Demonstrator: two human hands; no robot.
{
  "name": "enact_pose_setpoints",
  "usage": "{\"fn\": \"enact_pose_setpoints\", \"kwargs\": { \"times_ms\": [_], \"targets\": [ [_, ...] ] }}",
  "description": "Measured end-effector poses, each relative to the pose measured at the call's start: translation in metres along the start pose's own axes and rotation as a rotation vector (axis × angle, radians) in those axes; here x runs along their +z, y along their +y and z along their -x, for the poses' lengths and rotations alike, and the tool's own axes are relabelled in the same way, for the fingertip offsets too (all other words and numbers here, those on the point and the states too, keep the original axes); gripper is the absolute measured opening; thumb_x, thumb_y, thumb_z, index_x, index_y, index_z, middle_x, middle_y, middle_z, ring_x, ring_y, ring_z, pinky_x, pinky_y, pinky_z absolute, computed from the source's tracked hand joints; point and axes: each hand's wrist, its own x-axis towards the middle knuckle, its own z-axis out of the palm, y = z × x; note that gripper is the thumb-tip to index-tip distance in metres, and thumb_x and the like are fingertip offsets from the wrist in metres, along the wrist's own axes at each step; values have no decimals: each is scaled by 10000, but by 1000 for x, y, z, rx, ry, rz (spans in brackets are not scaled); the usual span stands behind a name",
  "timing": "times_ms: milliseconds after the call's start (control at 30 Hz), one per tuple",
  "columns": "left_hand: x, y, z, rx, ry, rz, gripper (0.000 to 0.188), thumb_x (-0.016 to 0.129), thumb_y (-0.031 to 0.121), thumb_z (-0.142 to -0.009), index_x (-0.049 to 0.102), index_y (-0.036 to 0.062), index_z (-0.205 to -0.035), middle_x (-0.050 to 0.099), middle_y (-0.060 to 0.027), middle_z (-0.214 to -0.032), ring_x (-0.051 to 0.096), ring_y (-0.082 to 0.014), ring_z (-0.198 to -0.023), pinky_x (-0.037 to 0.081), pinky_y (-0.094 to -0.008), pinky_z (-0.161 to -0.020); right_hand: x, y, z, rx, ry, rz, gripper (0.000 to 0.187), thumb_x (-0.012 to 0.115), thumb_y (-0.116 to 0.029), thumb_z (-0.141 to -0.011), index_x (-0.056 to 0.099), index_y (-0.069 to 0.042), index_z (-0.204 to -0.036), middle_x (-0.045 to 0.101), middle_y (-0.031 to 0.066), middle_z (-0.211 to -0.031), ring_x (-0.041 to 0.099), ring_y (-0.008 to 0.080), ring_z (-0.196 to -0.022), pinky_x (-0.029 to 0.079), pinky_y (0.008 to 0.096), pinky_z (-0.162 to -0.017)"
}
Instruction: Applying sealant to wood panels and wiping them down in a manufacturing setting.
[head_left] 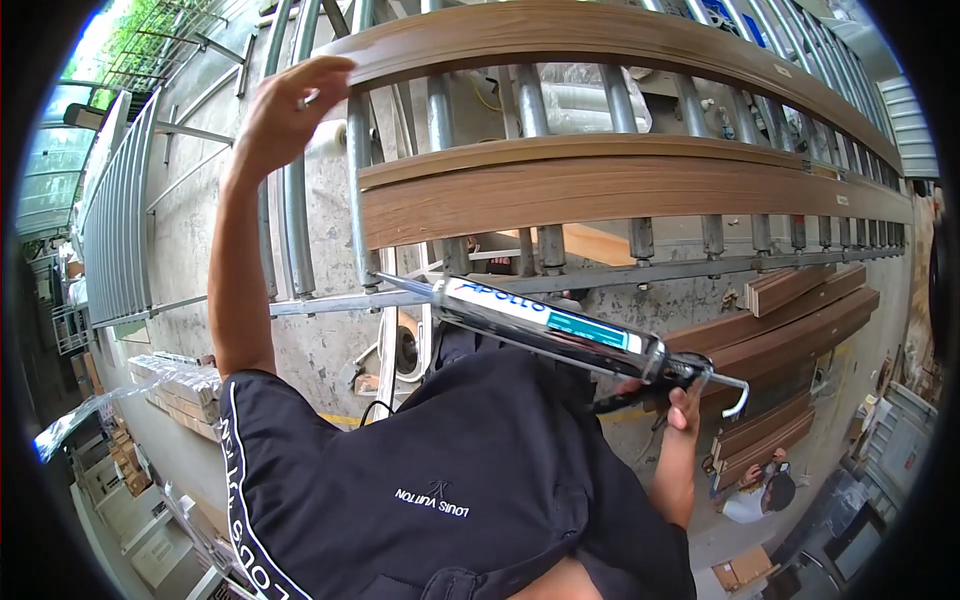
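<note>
My right hand (684, 410) is wrapped round the handle end of a caulking gun (690, 370), partly hidden behind it. The gun holds a dark sealant cartridge (540, 322) with a white and teal label, and its tapered nozzle (405, 285) points left toward the rollers. A bent metal rod sticks out at the gun's back end. My raised left hand (290, 115), a ring on one finger, has its curved fingers on the left end of the far brown plank (560, 35). A nearer brown plank (600, 190), with a grooved edge, lies across the rollers.
Metal rollers (550, 245) on a steel frame bear both planks. More brown planks (780, 325) are stacked low at the right, where another person (765, 490) crouches. A second roller rack (118, 215) stands at the left, near a wrapped stack (180, 385).
</note>
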Motion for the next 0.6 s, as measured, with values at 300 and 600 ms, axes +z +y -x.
{"fn": "enact_pose_setpoints", "kwargs": {
  "times_ms": [300, 600],
  "targets": [
    [74, 104, 89, -148, 723, 140, 527, 358, 314, -1082, 617, 45, -710, 633, -41, -661, 575, -123, -587, 449, -268, -567, -97, -4, 25, -299, 46, -127, 925, 793, -688, -667, 550, 5, -1229, 704, 170, -986, 710, 357, -867, 604, 550, -752],
    [203, 239, 179, -963, 201, 1374, 531, 558, 530, -986, 617, 4, -1038, 673, -113, -963, 680, -171, -747, 568, -301, -617, -121, -36, -71, -91, -299, -47, 745, 718, -612, -816, 538, -51, -1272, 681, 195, -1058, 674, 377, -978, 554, 565, -861]
  ]
}}
